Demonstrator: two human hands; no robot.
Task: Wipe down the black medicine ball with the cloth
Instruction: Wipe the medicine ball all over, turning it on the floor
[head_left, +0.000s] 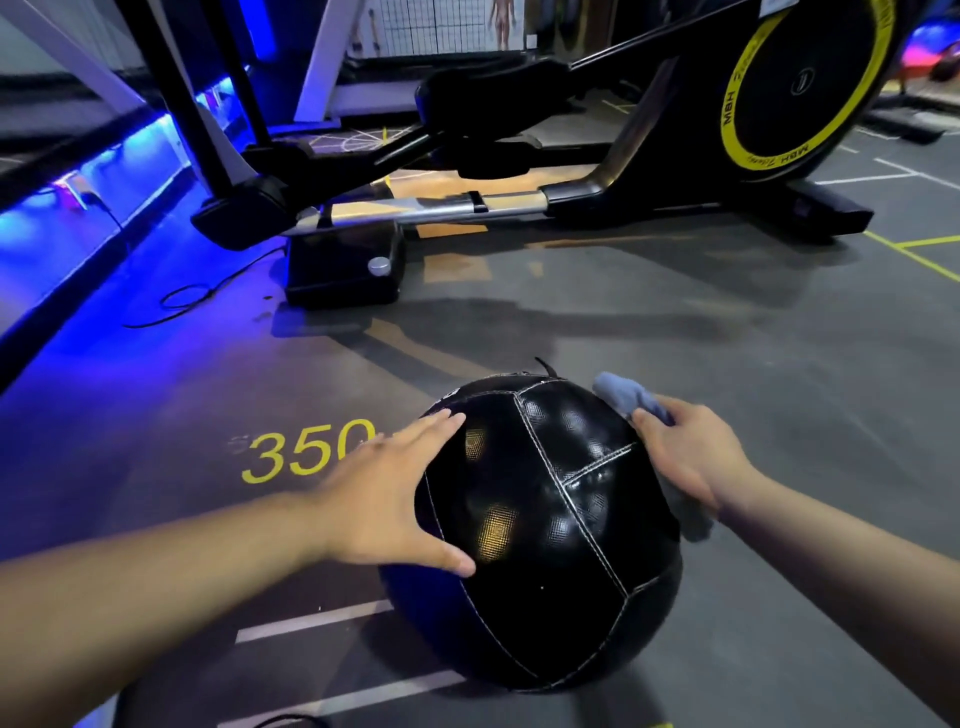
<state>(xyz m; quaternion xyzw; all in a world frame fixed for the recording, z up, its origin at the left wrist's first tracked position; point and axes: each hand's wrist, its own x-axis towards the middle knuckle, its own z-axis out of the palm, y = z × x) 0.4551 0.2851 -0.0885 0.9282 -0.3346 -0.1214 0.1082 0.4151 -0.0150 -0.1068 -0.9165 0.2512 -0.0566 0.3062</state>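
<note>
The black medicine ball (545, 530) with white stitched seams sits on the grey gym floor in the lower middle of the head view. My left hand (395, 493) lies flat against its left side, fingers straight and spread, thumb low on the front. My right hand (691, 452) grips a bluish-grey cloth (626, 395) and holds it against the ball's upper right side. One end of the cloth sticks out past my fingers; another part hangs below my wrist.
An elliptical trainer (519, 202) with a black and yellow flywheel (805, 83) stands just beyond the ball. A black cable (192, 299) loops on the floor at left, near a blue-lit wall. Yellow "350" (306, 454) and painted lines mark the floor.
</note>
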